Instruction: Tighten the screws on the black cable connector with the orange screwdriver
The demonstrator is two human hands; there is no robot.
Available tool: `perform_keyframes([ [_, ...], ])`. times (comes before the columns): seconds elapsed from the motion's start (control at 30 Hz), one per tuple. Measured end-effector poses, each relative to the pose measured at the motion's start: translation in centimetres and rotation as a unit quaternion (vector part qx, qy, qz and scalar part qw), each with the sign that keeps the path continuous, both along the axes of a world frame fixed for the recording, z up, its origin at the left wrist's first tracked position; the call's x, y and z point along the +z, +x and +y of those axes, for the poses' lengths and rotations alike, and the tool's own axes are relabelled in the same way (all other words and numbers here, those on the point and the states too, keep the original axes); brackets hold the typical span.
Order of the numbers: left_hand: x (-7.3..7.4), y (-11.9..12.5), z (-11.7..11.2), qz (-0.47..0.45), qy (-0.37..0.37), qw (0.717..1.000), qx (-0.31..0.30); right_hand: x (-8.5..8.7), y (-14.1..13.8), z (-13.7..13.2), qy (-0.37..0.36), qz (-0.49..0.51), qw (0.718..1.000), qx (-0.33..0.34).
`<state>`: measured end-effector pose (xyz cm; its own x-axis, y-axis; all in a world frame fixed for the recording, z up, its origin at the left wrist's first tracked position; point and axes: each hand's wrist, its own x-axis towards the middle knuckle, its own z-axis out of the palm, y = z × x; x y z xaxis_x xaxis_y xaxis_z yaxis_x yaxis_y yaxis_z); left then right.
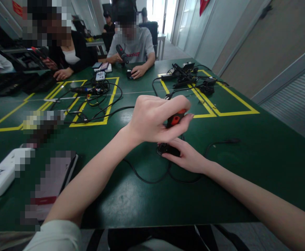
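My left hand (pixel 153 116) is closed around a red-and-black handle, apparently a screwdriver (pixel 176 119), held upright; its lower end is hidden behind my fingers. Directly below, my right hand (pixel 189 156) pinches a small black device (pixel 172 150) against the green table. My left hand partly covers the device, so its exact kind cannot be made out. A thin black cable (pixel 152 182) loops on the table in front of the device, and a cable end (pixel 232 141) lies off to the right.
Yellow tape (pixel 237 113) outlines areas holding tangled black cables (pixel 183 75) and more cables (pixel 97 90). A white power strip (pixel 3 170) and a pixelated flat object (pixel 54 174) lie at left. Across the table (pixel 269 167), a person (pixel 142 43) works with a black tool (pixel 121 53); another person sits beside.
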<state>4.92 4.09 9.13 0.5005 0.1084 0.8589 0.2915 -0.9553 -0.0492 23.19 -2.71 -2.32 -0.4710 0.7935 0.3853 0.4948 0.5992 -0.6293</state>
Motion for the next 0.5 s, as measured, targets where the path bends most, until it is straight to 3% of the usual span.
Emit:
perform_keyframes([
  [0.3, -0.02, -0.37, 0.14, 0.045, -0.024, 0.998, -0.021, -0.16, -0.08, 0.02, -0.007, 0.006, 1.000, 0.000],
  [0.5, 0.44, -0.23, -0.33, 0.044, -0.056, 0.997, 0.017, 0.07, -0.09, -0.03, -0.010, -0.001, 1.000, 0.001],
])
